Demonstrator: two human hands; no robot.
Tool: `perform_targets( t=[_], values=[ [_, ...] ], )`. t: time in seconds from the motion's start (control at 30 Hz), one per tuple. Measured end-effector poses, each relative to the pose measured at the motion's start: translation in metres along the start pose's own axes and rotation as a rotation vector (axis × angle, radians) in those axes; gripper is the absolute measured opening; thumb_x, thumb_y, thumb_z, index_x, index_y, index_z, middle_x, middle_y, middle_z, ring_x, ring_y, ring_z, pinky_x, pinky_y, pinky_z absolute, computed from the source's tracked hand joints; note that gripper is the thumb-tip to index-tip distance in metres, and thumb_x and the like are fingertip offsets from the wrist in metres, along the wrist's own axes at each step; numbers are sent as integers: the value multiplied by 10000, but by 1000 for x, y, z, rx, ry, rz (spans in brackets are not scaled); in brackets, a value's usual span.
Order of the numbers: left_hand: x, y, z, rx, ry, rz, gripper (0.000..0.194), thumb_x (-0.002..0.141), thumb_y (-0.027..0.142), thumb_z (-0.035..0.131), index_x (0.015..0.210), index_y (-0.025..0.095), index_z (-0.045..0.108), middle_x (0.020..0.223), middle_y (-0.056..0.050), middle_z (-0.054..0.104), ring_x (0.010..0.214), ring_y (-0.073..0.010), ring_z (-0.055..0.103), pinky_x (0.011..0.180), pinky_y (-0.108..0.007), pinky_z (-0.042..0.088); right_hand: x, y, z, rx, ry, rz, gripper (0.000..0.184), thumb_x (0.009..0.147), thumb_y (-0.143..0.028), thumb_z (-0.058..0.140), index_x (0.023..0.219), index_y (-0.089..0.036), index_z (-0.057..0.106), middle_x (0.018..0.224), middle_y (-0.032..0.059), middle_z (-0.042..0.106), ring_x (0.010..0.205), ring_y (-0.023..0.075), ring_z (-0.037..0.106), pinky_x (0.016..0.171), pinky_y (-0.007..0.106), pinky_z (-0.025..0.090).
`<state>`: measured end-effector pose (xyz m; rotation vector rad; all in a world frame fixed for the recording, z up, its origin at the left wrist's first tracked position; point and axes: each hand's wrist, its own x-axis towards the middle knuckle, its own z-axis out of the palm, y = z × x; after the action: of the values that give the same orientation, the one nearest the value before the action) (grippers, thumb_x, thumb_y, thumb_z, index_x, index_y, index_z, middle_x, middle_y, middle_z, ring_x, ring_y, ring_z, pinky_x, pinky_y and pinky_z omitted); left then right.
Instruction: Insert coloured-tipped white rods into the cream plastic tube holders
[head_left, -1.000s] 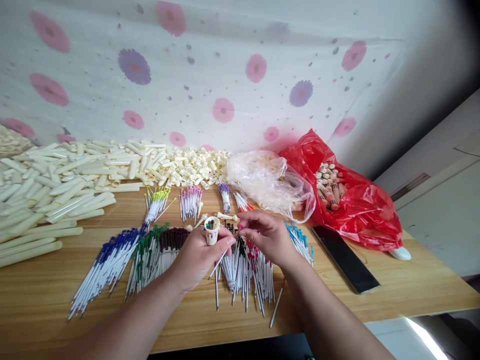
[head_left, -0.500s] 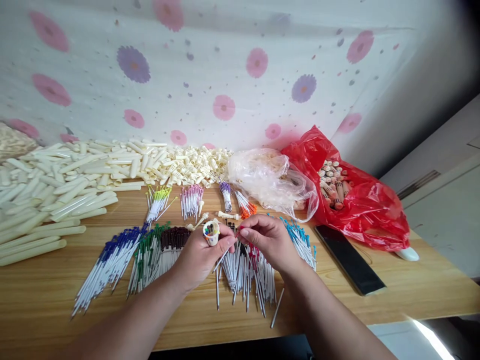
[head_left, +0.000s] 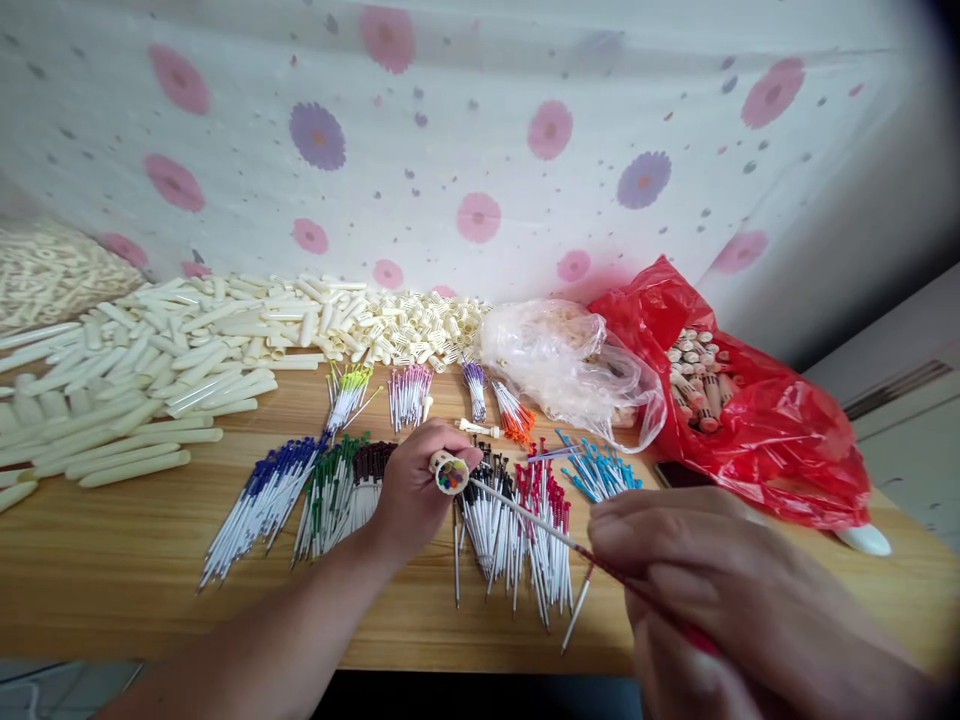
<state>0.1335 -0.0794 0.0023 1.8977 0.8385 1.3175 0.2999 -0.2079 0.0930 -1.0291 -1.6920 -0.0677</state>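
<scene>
My left hand (head_left: 411,492) is closed around a small cream tube (head_left: 449,471) whose open end shows several coloured refill tips. My right hand (head_left: 720,590), close to the camera at lower right, pinches a thin white refill with a red end (head_left: 540,525); its far tip reaches the tube's mouth. Below both hands lie piles of refills on the wooden table (head_left: 150,590): blue-tipped (head_left: 262,495), green (head_left: 330,490), dark brown (head_left: 371,470), black (head_left: 487,520), red (head_left: 544,520) and light blue (head_left: 600,470).
Cream pen barrels (head_left: 135,380) and small cream caps (head_left: 409,335) are heaped at the back left. A clear plastic bag (head_left: 570,365) and a red bag of parts (head_left: 750,420) sit at the right. Small bundles of yellow, pink, purple and orange refills (head_left: 409,395) lie behind. A floral cloth (head_left: 480,150) hangs behind.
My right hand has drawn back toward the camera and to the right, holding the red-ended refill by its far end. The view has shifted left. My left hand keeps the tube.
</scene>
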Motion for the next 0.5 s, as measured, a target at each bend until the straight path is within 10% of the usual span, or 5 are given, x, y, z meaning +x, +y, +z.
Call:
perform_targets(
  t=[0.5],
  values=[
    [0, -1, -3, 61, -4, 105, 177, 843, 238, 605, 675, 184, 583, 669, 6, 540, 640, -139, 518, 610, -268, 408, 1, 11, 44, 116, -16, -140, 352, 767, -10, 586, 1070, -189, 600, 896, 82, 702, 831, 177, 672, 717, 314, 597]
  ],
)
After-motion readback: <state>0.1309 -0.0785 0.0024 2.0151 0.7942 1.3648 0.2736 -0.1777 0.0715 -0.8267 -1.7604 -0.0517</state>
